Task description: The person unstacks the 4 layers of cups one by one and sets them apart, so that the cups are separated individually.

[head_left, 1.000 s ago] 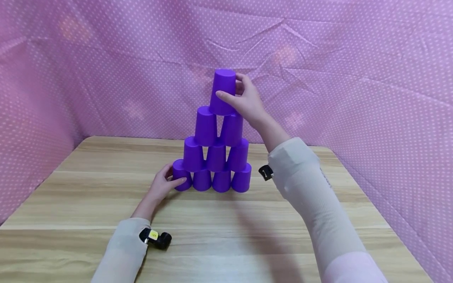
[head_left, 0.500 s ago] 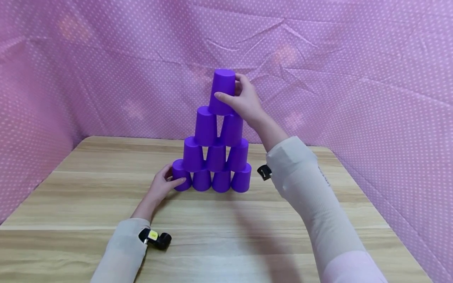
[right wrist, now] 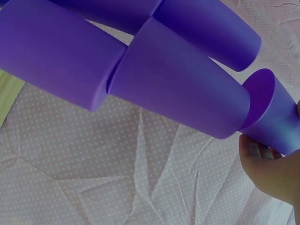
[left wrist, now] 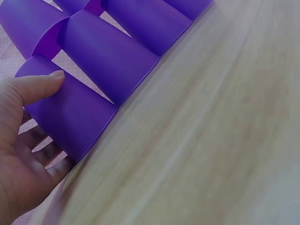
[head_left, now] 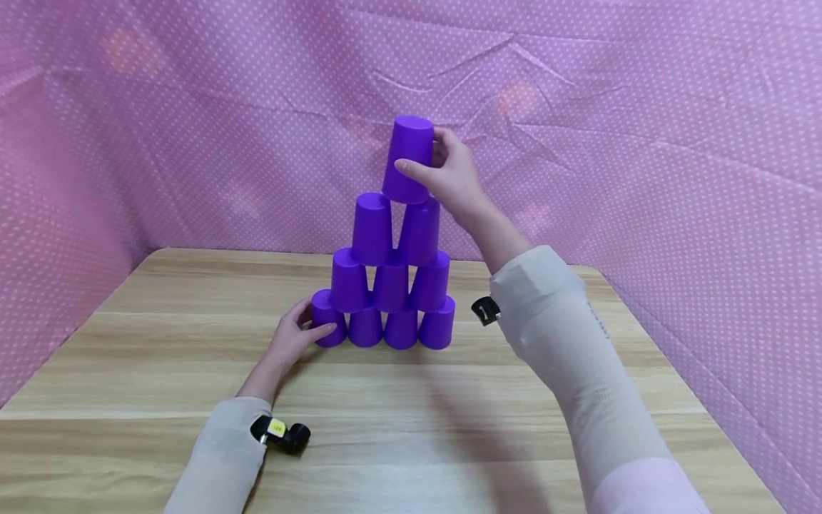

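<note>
Upside-down purple cups form a pyramid, with several in the bottom row, then three, then two. At its peak my right hand [head_left: 452,175] grips the top cup [head_left: 409,153] from the right, thumb on the front and fingers behind. That cup leans slightly, and its open mouth shows in the right wrist view, the rim close to the right cup [right wrist: 183,84] of the row below. Low on the left, my left hand [head_left: 294,334] holds the leftmost bottom cup [left wrist: 68,110], thumb across its front and fingers around its far side.
The pyramid stands on a wood-grain table [head_left: 193,357], toward its back. Pink dotted cloth [head_left: 257,128] hangs behind and along both sides. A small black camera [head_left: 292,437] sticks out from the left sleeve, and a black piece [head_left: 485,311] from the right one.
My right hand has raised the top cup a little and shifted it slightly right. The left hand and the lower rows have stayed in place.
</note>
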Demonstrator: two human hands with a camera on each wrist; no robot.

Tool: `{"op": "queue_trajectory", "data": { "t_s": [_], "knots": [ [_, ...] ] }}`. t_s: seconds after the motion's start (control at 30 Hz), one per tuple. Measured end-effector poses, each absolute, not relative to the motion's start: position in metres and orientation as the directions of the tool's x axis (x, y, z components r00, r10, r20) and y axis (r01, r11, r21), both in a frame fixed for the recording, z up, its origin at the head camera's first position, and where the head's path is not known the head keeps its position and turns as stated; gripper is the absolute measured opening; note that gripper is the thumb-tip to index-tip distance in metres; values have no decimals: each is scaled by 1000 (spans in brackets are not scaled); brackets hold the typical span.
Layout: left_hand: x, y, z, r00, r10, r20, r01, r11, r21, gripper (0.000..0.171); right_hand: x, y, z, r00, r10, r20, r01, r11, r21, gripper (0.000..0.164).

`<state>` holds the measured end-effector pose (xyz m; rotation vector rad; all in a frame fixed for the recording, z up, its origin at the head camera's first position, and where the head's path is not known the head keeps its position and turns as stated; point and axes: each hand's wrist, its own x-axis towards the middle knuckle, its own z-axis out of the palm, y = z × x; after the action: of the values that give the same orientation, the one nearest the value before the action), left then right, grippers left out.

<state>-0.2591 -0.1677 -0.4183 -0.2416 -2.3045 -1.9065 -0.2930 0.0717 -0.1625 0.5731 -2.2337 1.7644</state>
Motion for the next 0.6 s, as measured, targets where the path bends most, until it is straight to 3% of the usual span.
{"op": "queue_trajectory", "data": {
  "t_s": [0.3, 0.6],
  "knots": [
    [-259, -167, -418, -977, 37, 208, 211, 176, 961, 62, -287, 88, -152, -876, -147, 460, -481, 181, -858, 54],
    [-259, -168, -419, -980, 39, 195, 199, 195, 960, 64, -288, 114, -147, -879, -58, 474, -476, 191, -858, 54]
  ]
}}
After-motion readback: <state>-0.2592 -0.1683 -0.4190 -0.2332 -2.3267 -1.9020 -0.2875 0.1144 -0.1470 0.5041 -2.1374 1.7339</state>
